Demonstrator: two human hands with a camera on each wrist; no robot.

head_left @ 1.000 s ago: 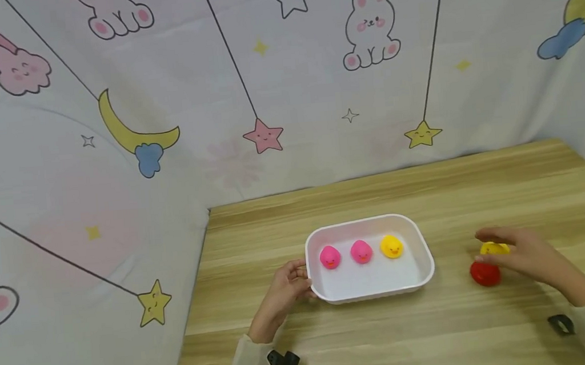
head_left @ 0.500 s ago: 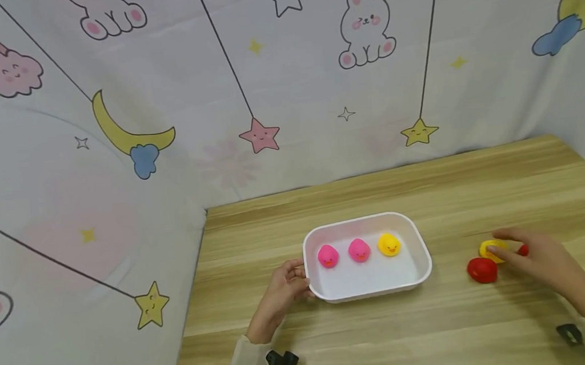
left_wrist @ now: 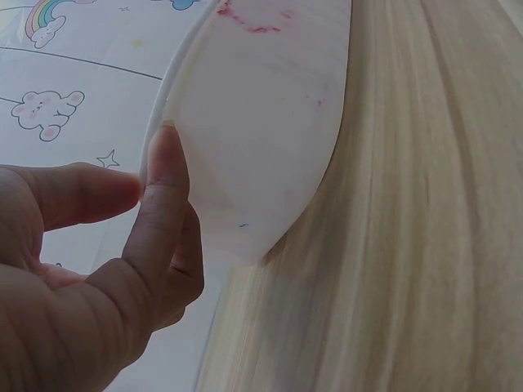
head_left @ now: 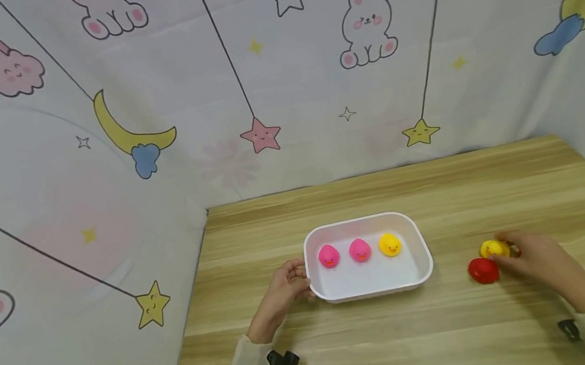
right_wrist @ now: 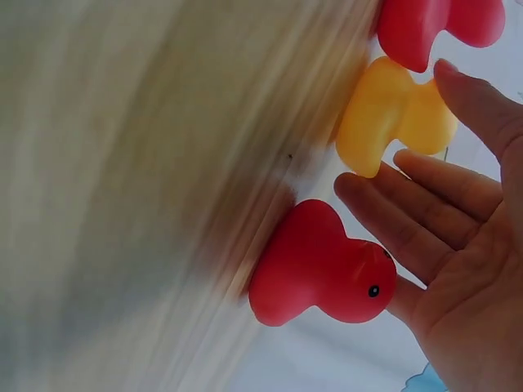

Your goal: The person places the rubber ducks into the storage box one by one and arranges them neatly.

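My left hand [head_left: 280,289] holds the left end of a white plastic tray [head_left: 373,292], thumb and fingers at its rim. In the left wrist view, the fingers lie along the tray's outer wall [left_wrist: 261,139]. Over on the right, my right hand [head_left: 541,257] has thumb and fingertips on either side of a yellow rubber duck [right_wrist: 400,114], pinching it. A red rubber duck [head_left: 483,270] sits just in front of the yellow one. Another red duck [right_wrist: 327,265], mostly hidden by the hand in the head view, stands beside the fingers in the right wrist view.
Inside the tray, two pink ducks [head_left: 360,250] and a yellow duck [head_left: 390,244] stand in a row. The wooden table [head_left: 387,335] meets a cartoon-printed cloth [head_left: 322,163] at the back and left.
My right hand has come down from above the ducks, its thumb and fingers closing in on the yellow duck. The left hand stays at the tray, and the view has shifted slightly.
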